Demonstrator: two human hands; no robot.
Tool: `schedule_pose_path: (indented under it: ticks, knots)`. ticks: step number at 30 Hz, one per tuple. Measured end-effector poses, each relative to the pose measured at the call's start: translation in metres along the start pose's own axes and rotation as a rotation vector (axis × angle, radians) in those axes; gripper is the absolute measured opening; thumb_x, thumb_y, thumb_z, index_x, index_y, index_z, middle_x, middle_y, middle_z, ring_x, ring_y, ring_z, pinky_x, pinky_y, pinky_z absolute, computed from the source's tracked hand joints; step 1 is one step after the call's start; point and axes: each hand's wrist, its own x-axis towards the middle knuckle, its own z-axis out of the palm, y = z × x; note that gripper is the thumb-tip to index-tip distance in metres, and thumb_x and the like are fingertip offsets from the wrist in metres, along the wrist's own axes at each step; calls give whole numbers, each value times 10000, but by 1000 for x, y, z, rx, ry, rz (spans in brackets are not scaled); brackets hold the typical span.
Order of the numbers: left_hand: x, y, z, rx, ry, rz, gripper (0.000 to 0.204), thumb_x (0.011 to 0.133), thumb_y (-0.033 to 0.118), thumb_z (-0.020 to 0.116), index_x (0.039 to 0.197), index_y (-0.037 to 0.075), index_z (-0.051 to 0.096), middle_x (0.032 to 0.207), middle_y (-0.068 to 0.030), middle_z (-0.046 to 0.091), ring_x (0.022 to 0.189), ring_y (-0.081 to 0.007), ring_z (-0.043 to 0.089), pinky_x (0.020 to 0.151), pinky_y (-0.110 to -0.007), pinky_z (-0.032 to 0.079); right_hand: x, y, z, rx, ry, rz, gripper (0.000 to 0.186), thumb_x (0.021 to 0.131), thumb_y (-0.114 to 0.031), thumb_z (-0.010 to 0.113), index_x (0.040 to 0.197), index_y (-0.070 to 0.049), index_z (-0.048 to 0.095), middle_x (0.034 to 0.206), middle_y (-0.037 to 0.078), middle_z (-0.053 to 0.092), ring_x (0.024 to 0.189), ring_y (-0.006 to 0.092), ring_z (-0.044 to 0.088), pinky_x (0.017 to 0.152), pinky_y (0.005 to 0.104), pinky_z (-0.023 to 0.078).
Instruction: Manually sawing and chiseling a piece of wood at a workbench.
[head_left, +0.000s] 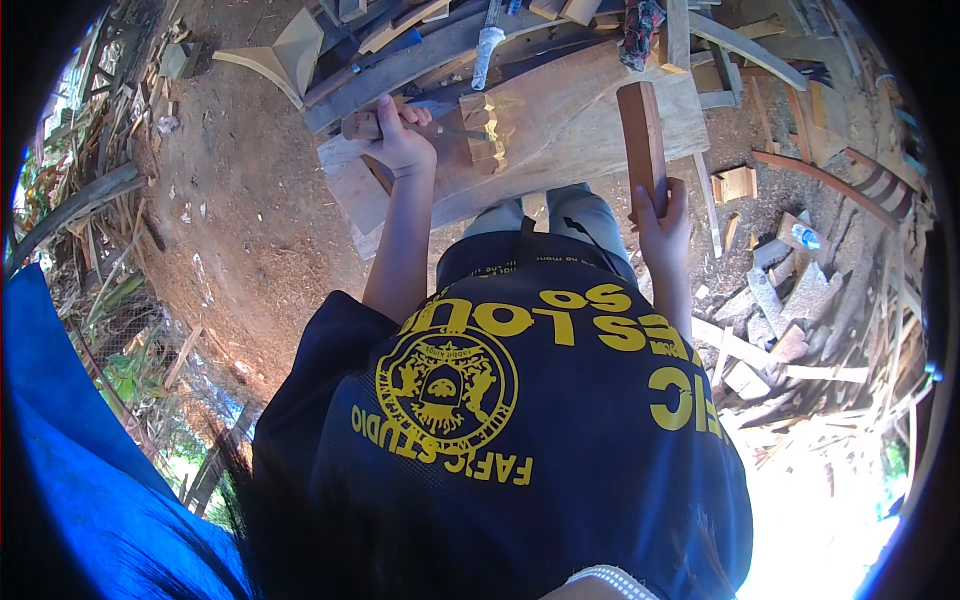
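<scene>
My left hand (pixel 404 146) is closed round the wooden handle of a chisel (pixel 361 126). Its narrow metal blade points right, reaching a small carved wooden piece (pixel 486 136) with a pale, notched surface. Whether the edge touches the wood, I cannot tell. That piece rests on a broad wooden plank (pixel 570 120) in front of my knees. On the right, my right hand (pixel 660 222) grips the lower end of a thick, reddish-brown rectangular wood block (pixel 642 135). The block stands away from the chisel, its far end over the plank's right part.
Lumber strips and curved boards (pixel 440 62) pile up along the plank's far side. A pale three-armed wooden piece (pixel 283 58) lies at the far left. Wood offcuts (pixel 770 300) and a small wooden box-shaped piece (pixel 735 184) litter the right-hand ground. Blue sheeting (pixel 75 440) hangs at lower left.
</scene>
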Motion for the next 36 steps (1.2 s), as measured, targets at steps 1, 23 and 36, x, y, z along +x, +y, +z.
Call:
schedule_pose_path:
  ticks: [1, 23, 36]
  knots:
    - [0, 0, 0, 3, -3, -3, 222, 909, 148, 643, 945, 100, 429, 564, -46, 478, 441, -176, 469, 452, -357, 414, -1, 0, 0, 2, -2, 2, 273, 922, -250, 638, 1038, -47, 497, 649, 97, 639, 548, 177, 645, 508, 312, 491]
    - [-2, 3, 5, 41, -13, 33, 183, 920, 111, 623, 913, 105, 439, 597, -54, 495, 470, -159, 474, 449, -347, 424, 0, 2, 2, -7, -2, 2, 266, 927, -254, 633, 1033, -53, 496, 643, 81, 630, 536, 161, 632, 499, 305, 485]
    - [0, -2, 4, 131, -45, 52, 304, 886, 192, 642, 968, 94, 367, 583, -64, 450, 468, -181, 452, 495, -373, 440, -6, -7, -5, -86, -30, 39, 267, 928, -241, 628, 1051, -42, 499, 710, 120, 654, 600, 192, 661, 537, 323, 497]
